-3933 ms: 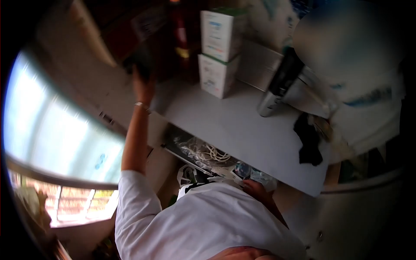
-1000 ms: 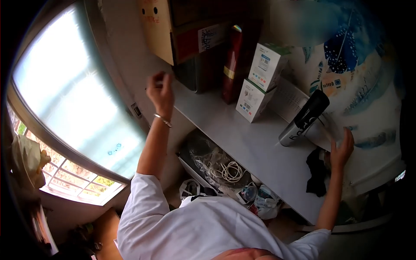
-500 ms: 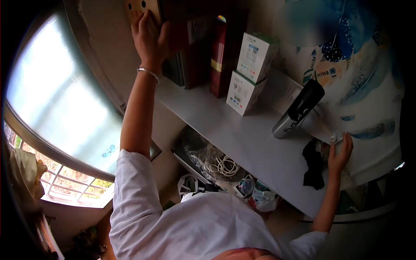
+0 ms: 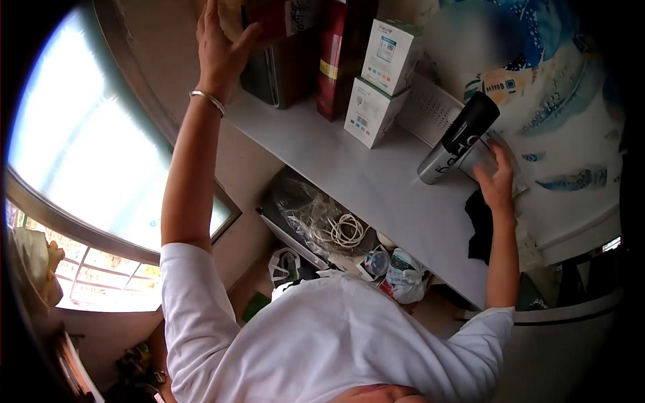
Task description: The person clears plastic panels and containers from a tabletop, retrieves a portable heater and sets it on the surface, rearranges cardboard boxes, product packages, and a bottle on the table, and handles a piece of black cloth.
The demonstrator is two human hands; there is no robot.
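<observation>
At the upper left, my left hand (image 4: 220,55) is raised with its fingers stretched upward and the thumb apart. It lies against a tan object (image 4: 232,17), partly cut off by the frame's top, beside a dark red box (image 4: 272,19). Over on the right, my right hand (image 4: 498,181) has its fingers spread at a see-through container (image 4: 476,158); its far fingertips are partly hidden. Just left of that hand, a black and silver cylindrical bottle (image 4: 458,140) stands on the grey shelf (image 4: 376,185). Black cloth (image 4: 478,225) lies below the hand, near the wrist.
Two stacked white boxes (image 4: 373,111) stand mid-shelf beside a tall red box (image 4: 329,70) and a white perforated basket (image 4: 426,107). Beneath are a coiled white cable (image 4: 346,232) and plastic bags (image 4: 406,275). A bright window (image 4: 87,154) is on the left, a feather-patterned curtain (image 4: 564,121) on the right.
My right hand has moved up and left, closer to the bottle. My left hand has slid toward the left side of the tan object. The view has shifted, so the shelf items sit higher.
</observation>
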